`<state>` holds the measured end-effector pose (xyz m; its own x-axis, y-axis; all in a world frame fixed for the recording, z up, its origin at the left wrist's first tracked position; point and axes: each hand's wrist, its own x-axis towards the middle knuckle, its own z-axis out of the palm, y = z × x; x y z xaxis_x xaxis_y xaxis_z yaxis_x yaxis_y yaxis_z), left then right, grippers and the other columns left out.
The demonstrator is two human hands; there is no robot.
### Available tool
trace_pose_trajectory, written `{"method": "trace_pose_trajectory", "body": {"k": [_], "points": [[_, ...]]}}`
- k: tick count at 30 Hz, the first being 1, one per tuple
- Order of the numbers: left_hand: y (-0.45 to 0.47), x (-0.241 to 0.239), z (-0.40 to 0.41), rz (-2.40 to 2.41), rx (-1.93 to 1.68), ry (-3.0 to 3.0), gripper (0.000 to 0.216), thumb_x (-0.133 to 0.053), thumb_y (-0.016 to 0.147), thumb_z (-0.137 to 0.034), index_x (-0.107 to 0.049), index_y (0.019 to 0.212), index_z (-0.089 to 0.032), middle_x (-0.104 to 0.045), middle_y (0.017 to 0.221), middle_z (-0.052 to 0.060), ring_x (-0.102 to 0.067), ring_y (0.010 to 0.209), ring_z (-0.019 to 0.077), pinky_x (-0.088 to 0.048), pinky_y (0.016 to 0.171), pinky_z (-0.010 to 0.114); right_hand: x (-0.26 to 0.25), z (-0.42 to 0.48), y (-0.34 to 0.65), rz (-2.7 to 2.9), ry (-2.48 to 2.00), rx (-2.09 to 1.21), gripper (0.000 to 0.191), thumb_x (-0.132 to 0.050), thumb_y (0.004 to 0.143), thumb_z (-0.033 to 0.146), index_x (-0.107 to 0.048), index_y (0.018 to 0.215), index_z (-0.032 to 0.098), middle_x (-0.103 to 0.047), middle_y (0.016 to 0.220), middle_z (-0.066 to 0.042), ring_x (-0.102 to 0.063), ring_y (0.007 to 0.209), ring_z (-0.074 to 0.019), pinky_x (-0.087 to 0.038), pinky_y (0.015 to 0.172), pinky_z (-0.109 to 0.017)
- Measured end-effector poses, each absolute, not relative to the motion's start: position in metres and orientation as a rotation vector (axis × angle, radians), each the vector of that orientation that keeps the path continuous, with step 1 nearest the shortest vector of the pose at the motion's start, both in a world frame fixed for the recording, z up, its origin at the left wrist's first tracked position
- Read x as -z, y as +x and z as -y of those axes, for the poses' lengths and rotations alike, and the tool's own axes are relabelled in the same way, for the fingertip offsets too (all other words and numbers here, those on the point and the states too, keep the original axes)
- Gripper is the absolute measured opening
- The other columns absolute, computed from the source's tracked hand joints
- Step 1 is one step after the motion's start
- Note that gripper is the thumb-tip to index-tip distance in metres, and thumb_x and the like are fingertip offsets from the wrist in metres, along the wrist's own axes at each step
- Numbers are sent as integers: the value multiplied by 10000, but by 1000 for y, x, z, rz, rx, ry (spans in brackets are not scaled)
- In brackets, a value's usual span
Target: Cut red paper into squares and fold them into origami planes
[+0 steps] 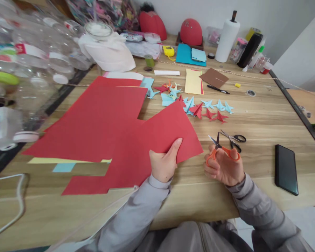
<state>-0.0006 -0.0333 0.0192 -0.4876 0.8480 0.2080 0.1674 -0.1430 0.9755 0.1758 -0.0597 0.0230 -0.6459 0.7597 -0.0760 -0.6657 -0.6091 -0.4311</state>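
My left hand (164,159) grips a large sheet of red paper (136,154), thumb on top and fingers hidden beneath. One corner of that sheet is raised toward the right, and its lower left part has a stepped, cut outline. In my right hand (224,168) is a pair of orange-handled scissors (217,146), with fingers in the loops and the blades apart, pointing up and away from me. The blades are clear of the paper. Just behind them lies a second pair of scissors (235,139) with black handles. More red paper (94,115) spreads on the table at the left.
Folded paper stars (196,109) in red and blue lie beyond my hands. A phone (286,169) rests at the right. Plastic bottles (34,52) crowd the left side. Cut yellow paper (193,81), a black pen (217,89) and a yellow tape measure (168,51) sit farther back.
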Motion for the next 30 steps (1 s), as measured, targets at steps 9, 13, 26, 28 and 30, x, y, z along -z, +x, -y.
{"method": "trace_pose_trajectory", "body": {"k": [9, 13, 26, 28, 30], "points": [[2, -20, 30, -1336, -1455, 640, 318, -760, 667, -449, -654, 728, -156, -599, 558, -34, -434, 329, 68, -288, 250, 193, -20, 62, 173, 656, -240, -2282, 463, -634, 777, 592, -508, 939, 177, -527, 627, 29, -455, 504, -113, -338, 511, -251], [5, -24, 29, -1312, -1420, 509, 334, -798, 612, -422, -626, 699, -149, -546, 517, -66, -363, 293, 36, -208, 214, 162, -18, 62, 172, 642, -257, -2307, 469, -652, 757, 592, -496, 902, 175, -535, 612, 24, -476, 496, -119, -343, 490, -251], [6, -23, 28, -1312, -1445, 495, 340, -806, 593, -405, -606, 668, -141, -532, 507, -72, -332, 282, 25, -208, 210, 162, -16, 62, 171, 622, -293, -2337, 460, -632, 767, 594, -468, 890, 183, -551, 622, 19, -490, 503, -121, -339, 507, -259], [6, -23, 28, -1304, -1439, 505, 336, -805, 596, -406, -607, 667, -143, -537, 509, -69, -335, 281, 27, -209, 211, 166, -16, 62, 171, 621, -299, -2329, 460, -626, 773, 594, -474, 899, 179, -558, 632, 16, -497, 508, -123, -343, 510, -260], [6, -23, 29, -1302, -1441, 516, 334, -804, 599, -407, -604, 659, -146, -533, 502, -69, -327, 276, 27, -208, 210, 170, -16, 61, 172, 620, -318, -2331, 472, -622, 772, 603, -476, 907, 176, -554, 631, 17, -491, 503, -121, -341, 508, -261]]}}
